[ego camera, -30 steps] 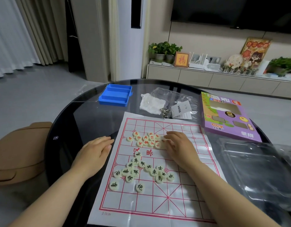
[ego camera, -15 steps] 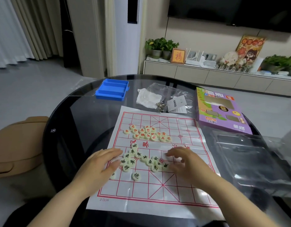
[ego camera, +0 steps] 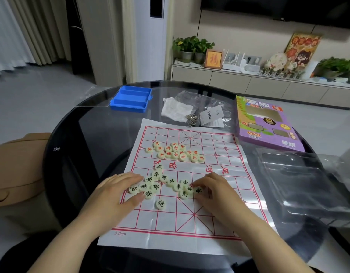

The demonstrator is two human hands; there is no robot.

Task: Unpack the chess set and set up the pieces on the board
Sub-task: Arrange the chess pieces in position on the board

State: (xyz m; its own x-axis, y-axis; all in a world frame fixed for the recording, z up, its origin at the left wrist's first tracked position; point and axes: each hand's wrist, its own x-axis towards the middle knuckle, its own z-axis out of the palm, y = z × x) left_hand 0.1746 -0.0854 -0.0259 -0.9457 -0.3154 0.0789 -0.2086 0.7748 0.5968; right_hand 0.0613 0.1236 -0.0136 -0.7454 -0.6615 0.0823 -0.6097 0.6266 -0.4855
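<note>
A white paper board (ego camera: 209, 219) with a red grid lies on the round glass table (ego camera: 81, 154). Cream discs with red characters (ego camera: 175, 152) sit bunched on its far half. Discs with black characters (ego camera: 171, 183) lie in a loose heap on the near half, and one disc (ego camera: 160, 203) rests alone below them. My left hand (ego camera: 113, 196) lies flat at the heap's left edge, its straight fingers touching the discs. My right hand (ego camera: 215, 192) is at the heap's right edge, fingers curled, with a black-character disc (ego camera: 198, 190) pinched between thumb and fingertips.
Behind the board are a blue plastic case (ego camera: 132, 98), crumpled clear bags with a paper slip (ego camera: 190, 109) and a purple game box (ego camera: 266, 125). A clear plastic tray (ego camera: 300, 180) lies to the right. A tan seat (ego camera: 16, 168) stands left of the table.
Both hands came down from the red discs and the board's left edge to the black heap, one on each side. The view tilted down slightly.
</note>
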